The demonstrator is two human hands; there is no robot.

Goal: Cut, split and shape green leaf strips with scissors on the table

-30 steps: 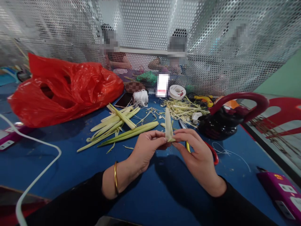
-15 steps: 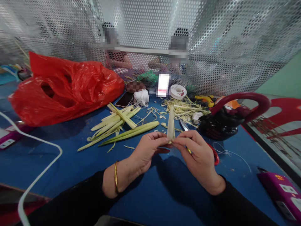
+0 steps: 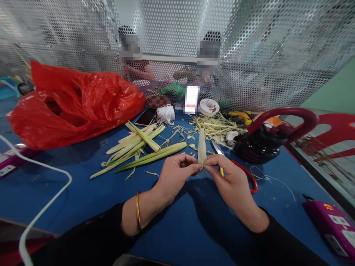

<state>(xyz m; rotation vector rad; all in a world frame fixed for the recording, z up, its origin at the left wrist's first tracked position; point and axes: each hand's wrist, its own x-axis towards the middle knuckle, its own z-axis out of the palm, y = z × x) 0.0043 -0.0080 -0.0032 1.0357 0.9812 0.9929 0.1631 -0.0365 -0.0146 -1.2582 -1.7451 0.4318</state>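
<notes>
A pale yellow-green strip of plant leaf or husk (image 3: pixel 202 146) stands upright between my hands, its broad end pointing away from me. My left hand (image 3: pixel 176 175) pinches the near end between thumb and fingers. From the other side my right hand (image 3: pixel 230 184) pinches the same end, fingertips almost meeting the left ones. Partly under my right hand lie scissors with red handles (image 3: pixel 253 183); a blade (image 3: pixel 216 147) shows just beyond. To the left rests a pile of similar leaf pieces (image 3: pixel 135 142), with longer green ones (image 3: pixel 155 157) nearer me.
Trimmed scraps (image 3: pixel 216 125) lie behind my hands. Around them are a white ribbon spool (image 3: pixel 209 107), white string (image 3: pixel 165 113), a phone (image 3: pixel 146 117), a red plastic bag (image 3: pixel 80 107), a black pot-shaped thing with a maroon handle (image 3: pixel 259 146) and a purple power strip (image 3: pixel 330 225). Two people sit behind the perforated screen (image 3: pixel 177 33).
Both hands keep hold of the strip's near end. My right hand has turned slightly, uncovering more of the red scissor handle. The strip looks a little shorter and narrower from here.
</notes>
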